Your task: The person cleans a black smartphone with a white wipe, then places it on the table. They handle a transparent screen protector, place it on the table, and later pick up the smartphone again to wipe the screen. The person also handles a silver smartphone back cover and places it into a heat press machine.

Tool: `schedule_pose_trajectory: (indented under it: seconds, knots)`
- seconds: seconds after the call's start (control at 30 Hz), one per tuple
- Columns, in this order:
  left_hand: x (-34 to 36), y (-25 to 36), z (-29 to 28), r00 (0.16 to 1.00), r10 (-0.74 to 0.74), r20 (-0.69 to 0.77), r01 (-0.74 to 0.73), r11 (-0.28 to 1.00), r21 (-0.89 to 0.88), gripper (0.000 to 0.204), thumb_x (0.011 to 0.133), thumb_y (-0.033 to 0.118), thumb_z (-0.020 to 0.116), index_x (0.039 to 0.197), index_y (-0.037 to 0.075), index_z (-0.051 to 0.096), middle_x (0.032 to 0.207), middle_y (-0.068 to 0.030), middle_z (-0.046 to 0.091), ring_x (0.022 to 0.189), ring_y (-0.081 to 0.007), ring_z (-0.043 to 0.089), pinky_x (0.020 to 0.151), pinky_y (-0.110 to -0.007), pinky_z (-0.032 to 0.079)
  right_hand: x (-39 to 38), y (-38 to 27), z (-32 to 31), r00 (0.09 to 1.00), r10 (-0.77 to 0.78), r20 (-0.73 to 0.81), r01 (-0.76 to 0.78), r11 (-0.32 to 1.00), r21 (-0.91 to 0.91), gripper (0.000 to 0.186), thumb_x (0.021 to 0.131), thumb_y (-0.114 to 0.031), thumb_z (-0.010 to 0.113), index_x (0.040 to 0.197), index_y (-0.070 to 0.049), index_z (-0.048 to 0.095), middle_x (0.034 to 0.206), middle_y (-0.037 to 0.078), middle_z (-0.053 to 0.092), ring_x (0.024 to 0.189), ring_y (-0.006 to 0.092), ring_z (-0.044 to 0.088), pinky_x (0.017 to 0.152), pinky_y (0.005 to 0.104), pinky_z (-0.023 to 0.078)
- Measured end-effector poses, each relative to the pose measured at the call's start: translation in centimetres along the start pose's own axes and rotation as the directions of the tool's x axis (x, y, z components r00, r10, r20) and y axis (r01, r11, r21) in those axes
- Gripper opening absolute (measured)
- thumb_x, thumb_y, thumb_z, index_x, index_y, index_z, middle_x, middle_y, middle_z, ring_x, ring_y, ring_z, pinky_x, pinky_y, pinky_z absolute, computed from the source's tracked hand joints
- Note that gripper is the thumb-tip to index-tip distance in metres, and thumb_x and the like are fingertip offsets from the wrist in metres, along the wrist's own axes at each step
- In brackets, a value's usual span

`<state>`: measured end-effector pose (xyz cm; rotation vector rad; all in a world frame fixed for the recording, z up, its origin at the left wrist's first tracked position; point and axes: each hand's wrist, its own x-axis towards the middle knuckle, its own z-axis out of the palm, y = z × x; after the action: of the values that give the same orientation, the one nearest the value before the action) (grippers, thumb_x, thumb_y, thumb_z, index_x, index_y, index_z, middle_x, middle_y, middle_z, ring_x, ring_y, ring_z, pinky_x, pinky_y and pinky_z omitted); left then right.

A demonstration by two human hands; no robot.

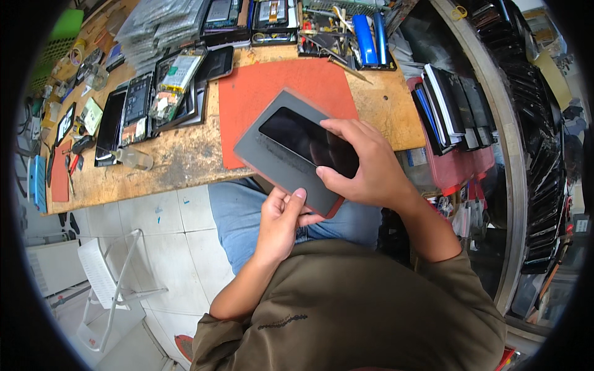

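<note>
A flat grey rectangular pad (257, 151) with a reddish rim is held tilted at the near edge of the orange-red mat (238, 108). My left hand (281, 222) pinches its near corner, thumb on top and fingers underneath. On the pad lies a glossy black phone, or phone screen (303, 136); which of the two I cannot tell. My right hand (374, 164) grips it across its width, fingertips on the far edge and thumb on the near one. The palm hides its right end. Dark smudges run along the pad beside it.
Opened phones and tablets (139, 99) crowd the wooden workbench (185, 167) on the left, near a small clear bottle (135, 158). A tray of tools (334, 31) stands at the back. Upright dark cases (458, 111) flank the right, and a white folding chair (102, 272) stands lower left.
</note>
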<state>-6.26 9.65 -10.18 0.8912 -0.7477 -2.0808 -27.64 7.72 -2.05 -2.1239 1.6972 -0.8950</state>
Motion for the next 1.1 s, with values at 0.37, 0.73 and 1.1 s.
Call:
schedule_pose_trajectory:
  seconds: [0.37, 0.73, 1.1]
  knots:
    - [-0.6, -0.2, 0.0, 0.999, 0.006, -0.045, -0.005, 1.000, 0.017, 0.024, 0.115, 0.017, 0.056, 0.128, -0.002, 0.057, 0.115, -0.0206, 0.075, 0.091, -0.0268, 0.080, 0.076, -0.037, 0.071, 11.6, 1.3, 1.5, 0.975, 0.198, -0.101, -0.064, 0.686, 0.725, 0.057, 0.093, -0.020, 0.086, 0.139, 0.003, 0.061, 0.107, 0.009, 0.075, 0.093, 0.0155, 0.070, 0.087, 0.0319, 0.058]
    - [-0.6, -0.3, -0.2, 1.000, 0.019, -0.010, -0.019, 1.000, 0.012, 0.024, 0.115, 0.017, 0.055, 0.130, -0.001, 0.056, 0.115, -0.0186, 0.074, 0.093, -0.0267, 0.080, 0.077, -0.038, 0.071, 2.7, 0.4, 4.0, 0.986, -0.148, -0.082, 0.140, 0.985, -0.098, 0.068, 0.078, -0.022, 0.086, 0.140, -0.005, 0.064, 0.129, 0.016, 0.069, 0.114, 0.0354, 0.065, 0.097, 0.0450, 0.047]
    - [-0.7, 0.4, -0.2, 0.999, -0.009, 0.035, 0.010, 1.000, -0.020, 0.023, 0.115, 0.011, 0.051, 0.134, -0.002, 0.053, 0.121, -0.0164, 0.072, 0.102, -0.0248, 0.079, 0.086, -0.038, 0.071, -1.0, -0.6, 2.4, 0.991, -0.126, -0.054, 0.108, 0.960, -0.258, 0.071, 0.074, -0.025, 0.089, 0.137, -0.003, 0.065, 0.131, 0.017, 0.068, 0.114, 0.0347, 0.064, 0.099, 0.0483, 0.045]
